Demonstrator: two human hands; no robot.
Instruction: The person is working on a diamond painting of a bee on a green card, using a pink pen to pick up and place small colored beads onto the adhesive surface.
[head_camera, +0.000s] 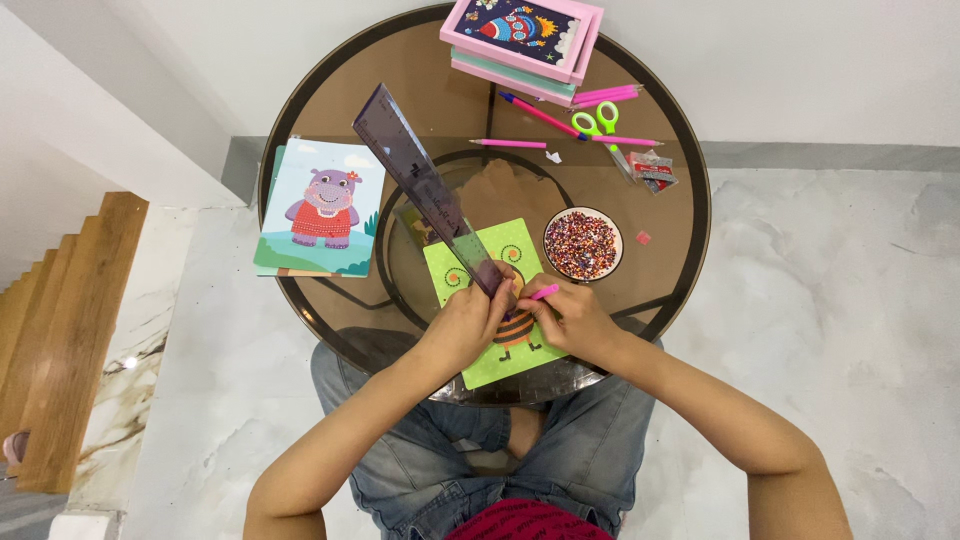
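Green craft card worked with ruler and pink pen on round glass desk

Green craft card (490, 300), printed with a striped insect figure and orange swirls, lies at the near edge of a round smoked-glass desk (330, 130), directly in front of a seated person in jeans. The left hand (468, 322) is closed around the lower end of a translucent purple ruler (425, 185), which slants up and away to the left, its far end raised over the desk. The right hand (570, 318) pinches a pink pen (544, 292) between fingers and thumb, its tip meeting the card just beside the ruler's held end; the two hands touch over the card.

Just beyond the card, to the right, stands a small round bowl (583, 244) full of mixed-colour beads. A hippo picture card (320, 205) rests on others at the desk's left edge. At the far side sits a stack of pink boxes (522, 45), with green-handled scissors (597, 122), loose pink pens (540, 115) and a small red-and-white packet (655, 168) near it. Pale marble floor (830, 330) surrounds the desk; wooden stairs (70, 330) descend at left.
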